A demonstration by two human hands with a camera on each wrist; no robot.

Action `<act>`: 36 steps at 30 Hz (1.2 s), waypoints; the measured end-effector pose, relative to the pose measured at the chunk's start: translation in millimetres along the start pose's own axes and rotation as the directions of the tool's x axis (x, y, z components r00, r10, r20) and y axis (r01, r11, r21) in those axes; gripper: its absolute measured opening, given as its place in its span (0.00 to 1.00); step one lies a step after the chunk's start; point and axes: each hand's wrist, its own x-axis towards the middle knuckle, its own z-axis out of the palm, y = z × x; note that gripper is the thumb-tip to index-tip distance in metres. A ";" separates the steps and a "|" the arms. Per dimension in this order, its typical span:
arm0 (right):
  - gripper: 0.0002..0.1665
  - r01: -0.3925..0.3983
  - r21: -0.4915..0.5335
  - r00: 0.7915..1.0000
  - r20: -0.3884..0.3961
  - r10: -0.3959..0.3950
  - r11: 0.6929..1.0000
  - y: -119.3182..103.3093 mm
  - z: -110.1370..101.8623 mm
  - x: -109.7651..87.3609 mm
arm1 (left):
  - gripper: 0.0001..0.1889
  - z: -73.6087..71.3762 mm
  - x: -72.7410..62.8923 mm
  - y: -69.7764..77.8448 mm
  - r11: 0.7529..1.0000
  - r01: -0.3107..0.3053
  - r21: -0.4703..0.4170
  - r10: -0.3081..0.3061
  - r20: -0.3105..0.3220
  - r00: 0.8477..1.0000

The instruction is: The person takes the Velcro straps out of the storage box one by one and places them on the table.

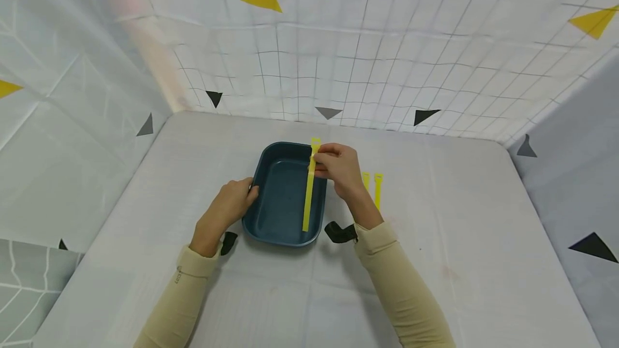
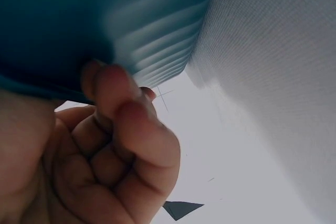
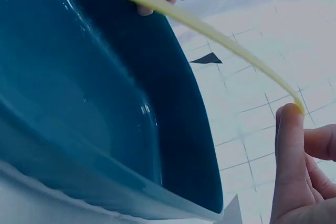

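Note:
A dark blue rectangular tray (image 1: pixel 276 203) stands on the table. My left hand (image 1: pixel 226 204) grips its left rim, thumb over the edge and fingers curled against the outer wall in the left wrist view. My right hand (image 1: pixel 341 169) pinches a long yellow cable strap (image 1: pixel 308 197) near its slotted head, above the tray's right side. The right wrist view shows the strap (image 3: pixel 226 43) bowed across the tray, held at the fingertips. Two more yellow straps (image 1: pixel 378 189) lie on the table right of the tray, partly hidden behind the right wrist.
White cloth covers the table (image 1: pixel 464 230). Gridded white sheets (image 1: pixel 387 58) with yellow, black and grey triangles hang at the back and sides. A black wrist camera (image 1: pixel 340 232) juts out below the right hand, near the tray's lower right corner.

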 end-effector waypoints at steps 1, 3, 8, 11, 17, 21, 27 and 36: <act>0.15 0.003 0.000 1.000 0.001 -0.003 1.000 0.5 -1.2 -0.2 | 0.12 0.3 -0.1 0.1 1.000 0.000 -0.002 0.000 -0.001 1.000; 0.16 0.011 -0.005 1.000 0.005 -0.011 1.000 1.5 -3.4 -0.6 | 0.12 0.9 -0.3 0.1 1.000 0.000 -0.001 0.000 -0.001 1.000; 0.16 0.030 -0.023 1.000 0.010 -0.030 0.999 0.1 -8.1 -2.3 | 0.11 1.9 -0.1 -0.7 1.000 0.001 0.005 -0.001 -0.002 1.000; 0.17 0.034 -0.026 0.999 0.008 -0.034 0.999 -2.5 -10.6 -3.6 | 0.12 1.7 0.1 -0.3 1.000 -0.007 0.004 0.007 -0.008 1.000; 0.18 0.014 -0.036 1.000 -0.011 -0.015 0.999 -5.0 -15.8 -4.9 | 0.11 1.8 -0.5 0.2 1.000 -0.014 -0.013 0.013 -0.012 1.000; 0.18 -0.001 -0.046 1.000 -0.026 0.000 0.999 -5.1 -18.8 -5.8 | 0.11 2.4 -1.6 -0.3 1.000 -0.014 -0.025 0.014 -0.012 1.000; 0.18 -0.003 -0.028 1.000 -0.024 0.002 1.000 -5.3 -21.8 -5.9 | 0.11 1.7 -1.7 -0.2 1.000 -0.012 -0.028 0.012 -0.014 1.000; 0.19 -0.014 -0.034 0.999 -0.037 0.013 0.999 -9.6 -25.3 -7.9 | 0.11 0.8 -0.7 -0.8 1.000 -0.008 -0.030 0.007 -0.002 1.000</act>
